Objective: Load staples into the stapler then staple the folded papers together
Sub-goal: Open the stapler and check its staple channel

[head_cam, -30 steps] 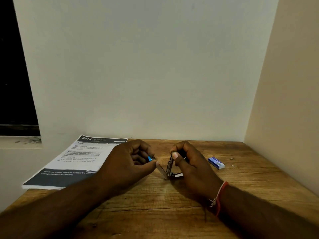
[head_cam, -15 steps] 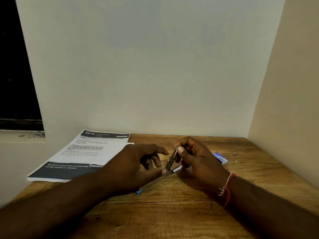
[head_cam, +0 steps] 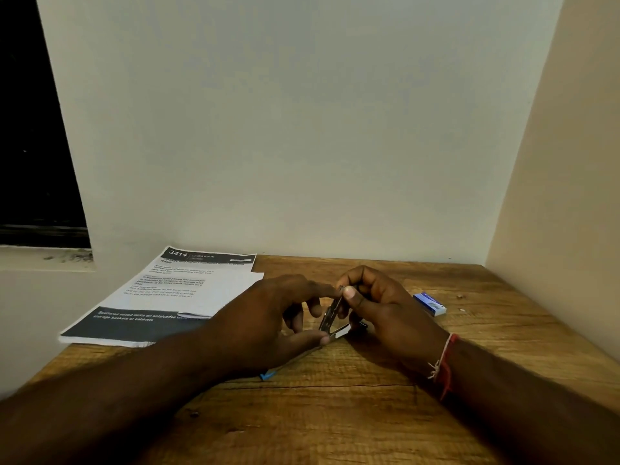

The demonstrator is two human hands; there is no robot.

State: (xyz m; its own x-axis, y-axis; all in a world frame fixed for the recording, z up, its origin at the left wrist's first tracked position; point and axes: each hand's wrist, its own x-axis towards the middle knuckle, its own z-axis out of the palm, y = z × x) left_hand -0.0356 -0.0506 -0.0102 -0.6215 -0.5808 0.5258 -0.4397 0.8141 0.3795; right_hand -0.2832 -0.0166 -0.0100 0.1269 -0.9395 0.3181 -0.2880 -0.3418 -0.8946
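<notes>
A small metal stapler (head_cam: 332, 318) stands hinged apart in the middle of the wooden table (head_cam: 335, 414). Its upper arm tilts upward, and my right hand (head_cam: 382, 310) pinches the tip of that arm between thumb and fingers. My left hand (head_cam: 268, 317) presses its thumb on the stapler's lower part, which lies flat on the table; a blue end (head_cam: 267, 375) shows under my left wrist. The folded papers (head_cam: 161, 300), printed with dark bands, lie at the left. A small blue staple box (head_cam: 430, 304) sits to the right of my right hand.
The table stands in a corner: a pale wall runs along the back and another (head_cam: 553, 229) along the right side. A dark window opening with a sill (head_cam: 43, 256) is at the left, beyond the papers.
The stapler has been swung further apart: its lower part went from held up to lying flat on the table under my left thumb. My left fingers have spread out.
</notes>
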